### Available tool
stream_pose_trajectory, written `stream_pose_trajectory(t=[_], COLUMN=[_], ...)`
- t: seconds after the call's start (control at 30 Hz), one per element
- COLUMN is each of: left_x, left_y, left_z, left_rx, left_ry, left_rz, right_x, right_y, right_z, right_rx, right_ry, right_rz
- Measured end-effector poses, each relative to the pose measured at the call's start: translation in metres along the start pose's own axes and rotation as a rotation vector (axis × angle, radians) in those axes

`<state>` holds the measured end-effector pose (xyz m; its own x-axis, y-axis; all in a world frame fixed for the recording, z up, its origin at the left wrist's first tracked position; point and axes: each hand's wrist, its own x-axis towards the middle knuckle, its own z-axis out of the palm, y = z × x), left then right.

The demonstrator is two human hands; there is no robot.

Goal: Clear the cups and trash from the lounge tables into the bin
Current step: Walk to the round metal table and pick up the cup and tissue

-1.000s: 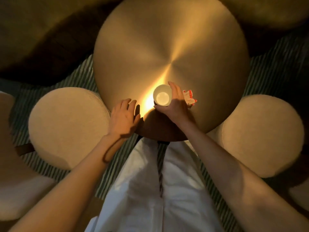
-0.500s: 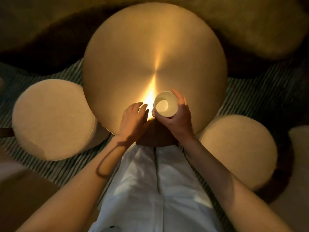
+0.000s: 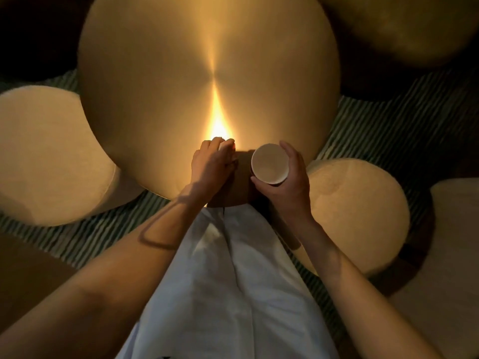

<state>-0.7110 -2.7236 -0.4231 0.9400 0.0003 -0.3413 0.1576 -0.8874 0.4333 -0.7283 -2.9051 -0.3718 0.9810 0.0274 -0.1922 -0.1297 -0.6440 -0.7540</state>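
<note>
The right hand (image 3: 283,182) held a paper cup (image 3: 269,164) upright, fingers wrapped round its wall, just over the near edge of the round table (image 3: 160,81). The left hand (image 3: 211,164) curled over a small wrapper (image 3: 222,143) on the tabletop, pinching it, apparently mid-pickup. Next would be lifting both away toward a bin not in view; stools (image 3: 363,211) flanked closely, leaving room mainly backward.

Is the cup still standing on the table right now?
No, the right hand holds the cup up off the round table, near its front edge.
</note>
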Motion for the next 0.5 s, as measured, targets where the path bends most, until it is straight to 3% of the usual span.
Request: stream_pose_trajectory(t=[0.23,0.5], left_x=[-0.032,-0.143], left_y=[-0.024,-0.097], left_z=[-0.026,-0.076], left_rx=[-0.201,-0.253], left_ry=[0.303,0.566], left_rz=[-0.170,-0.502], right_x=[0.016,0.016], right_y=[-0.028,-0.135], right_z=[0.027,0.105], right_rx=[-0.010,-0.083], right_ry=[-0.220,-0.554], right_rz=[-0.111,-0.433])
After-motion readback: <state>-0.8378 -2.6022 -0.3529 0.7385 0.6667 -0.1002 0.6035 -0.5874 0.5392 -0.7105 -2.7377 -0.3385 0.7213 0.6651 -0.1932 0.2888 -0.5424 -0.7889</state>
